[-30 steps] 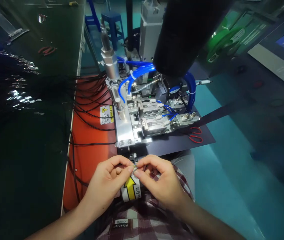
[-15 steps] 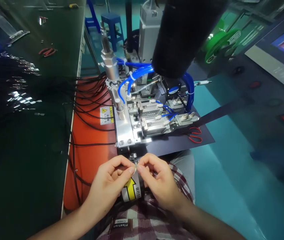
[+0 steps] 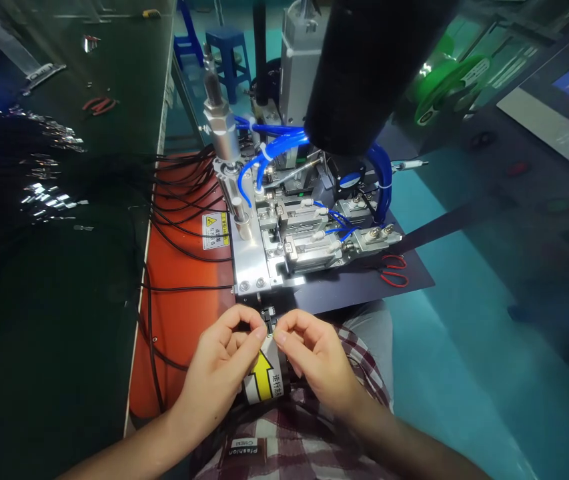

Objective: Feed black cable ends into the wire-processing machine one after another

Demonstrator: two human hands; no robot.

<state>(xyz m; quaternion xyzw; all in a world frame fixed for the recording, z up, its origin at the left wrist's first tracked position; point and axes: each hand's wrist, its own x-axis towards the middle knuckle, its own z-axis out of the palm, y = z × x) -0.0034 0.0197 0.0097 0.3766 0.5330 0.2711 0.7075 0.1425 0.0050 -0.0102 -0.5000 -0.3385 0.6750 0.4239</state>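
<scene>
Thumb and forefinger of my left hand [image 3: 227, 360] are pinched together just left of a small black fixture [image 3: 269, 319]. My right hand [image 3: 317, 353] makes a similar pinch on the fixture's right side, a narrow gap away from the left fingertips. Whatever sits between the fingertips of either hand is too small to make out. Beneath and between the hands lies a white label with a yellow arrow [image 3: 263, 379]. Beyond them stands a metal machine [image 3: 309, 250] with cylinders and blue tubes [image 3: 284, 143].
Black cables [image 3: 189, 289] cross the orange surface [image 3: 179, 320] to the left. Red-handled scissors [image 3: 394, 272] lie at the machine's right. A thick black column [image 3: 369, 73] hangs overhead. Red pliers [image 3: 99, 105] rest on the dark green table [image 3: 64, 280].
My left fingertips have moved slightly left and up, so a gap shows between the two hands. My right hand keeps nearly the same place. The whole view has shifted a little.
</scene>
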